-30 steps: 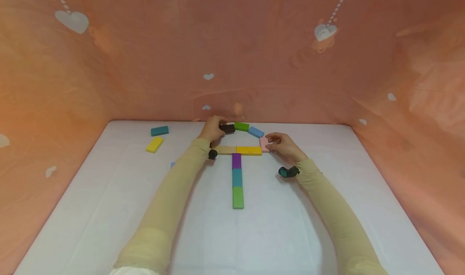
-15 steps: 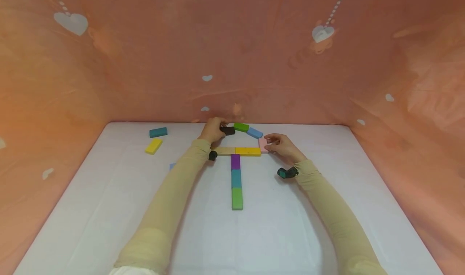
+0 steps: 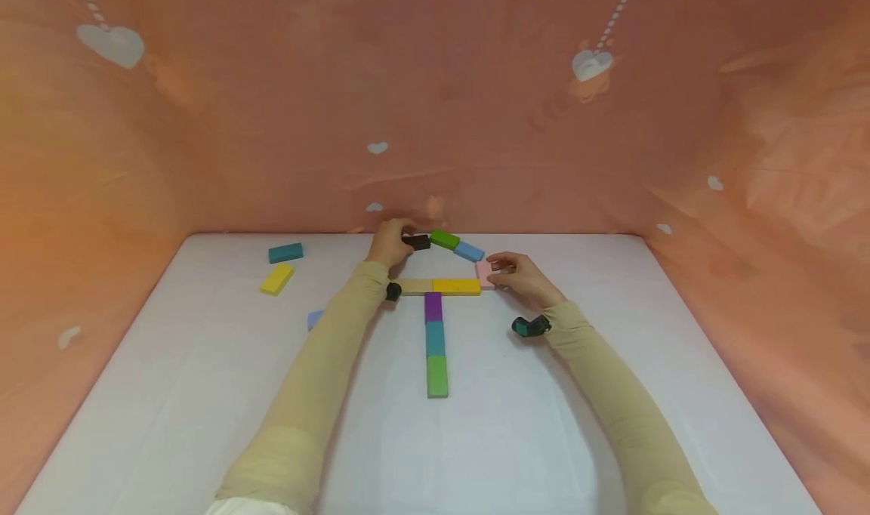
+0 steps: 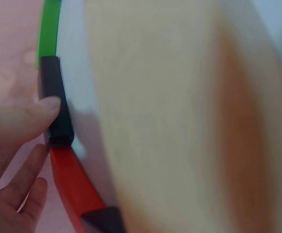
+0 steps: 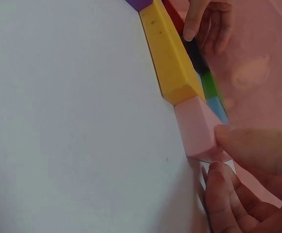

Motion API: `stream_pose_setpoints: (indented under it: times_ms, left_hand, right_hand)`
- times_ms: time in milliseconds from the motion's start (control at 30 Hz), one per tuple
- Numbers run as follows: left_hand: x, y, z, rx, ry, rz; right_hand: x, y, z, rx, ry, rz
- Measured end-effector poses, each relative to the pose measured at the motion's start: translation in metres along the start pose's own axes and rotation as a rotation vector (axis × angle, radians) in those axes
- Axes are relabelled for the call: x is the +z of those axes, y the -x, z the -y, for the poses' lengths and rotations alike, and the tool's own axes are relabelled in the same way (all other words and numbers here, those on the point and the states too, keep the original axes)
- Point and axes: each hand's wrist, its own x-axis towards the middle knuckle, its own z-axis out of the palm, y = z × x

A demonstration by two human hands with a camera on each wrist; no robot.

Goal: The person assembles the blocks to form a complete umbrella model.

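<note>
1. The left hand [image 3: 390, 245] pinched the black block [image 3: 418, 242], its thumb laid on one side.
2. That black block lay at the far side of the white table [image 3: 516, 439], between the green block [image 3: 445, 238] and the red block [image 4: 75, 182]; the left wrist view showed its two ends meeting theirs.
3. The right hand [image 3: 522, 278] pinched the pink block [image 3: 484, 275] between thumb and fingertip, with the other fingers curled in below.
4. The pink block stood against the right end of the orange-yellow block [image 3: 456, 287], and the light blue block [image 3: 469, 251] ran from near its far end up to the green one.
5. The wooden block [image 3: 416, 287] joined the orange-yellow one end to end in a straight row.
6. Down from the middle of that row ran the purple block [image 3: 433, 306], the teal block [image 3: 435, 338] and the light green block [image 3: 437, 377], end to end.
7. Well apart on the left lay the dark teal block [image 3: 285, 253] and, just nearer, the yellow block [image 3: 277, 279]; the pale blue block [image 3: 315, 319] was partly hidden by the left sleeve [image 3: 292, 402].
</note>
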Motion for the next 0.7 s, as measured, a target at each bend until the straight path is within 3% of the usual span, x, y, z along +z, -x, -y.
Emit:
stream_pose_setpoints:
  times_ms: [167, 333, 500, 700]
  left_hand:
    - [-0.011, 0.000, 0.009, 0.021, 0.013, 0.035]
    - [-0.017, -0.002, 0.021, 0.032, 0.107, 0.087]
    - [-0.015, -0.001, 0.026, 0.052, 0.147, 0.038]
    - [-0.015, 0.003, 0.015, 0.044, 0.088, 0.009]
  right_hand:
    - [0.001, -0.003, -0.002, -0.025, 0.028, -0.012]
    - [-0.002, -0.005, -0.003, -0.036, 0.031, -0.016]
    - [-0.001, -0.004, -0.002, -0.003, 0.008, -0.001]
    - [0.001, -0.002, 0.000, -0.002, 0.014, -0.008]
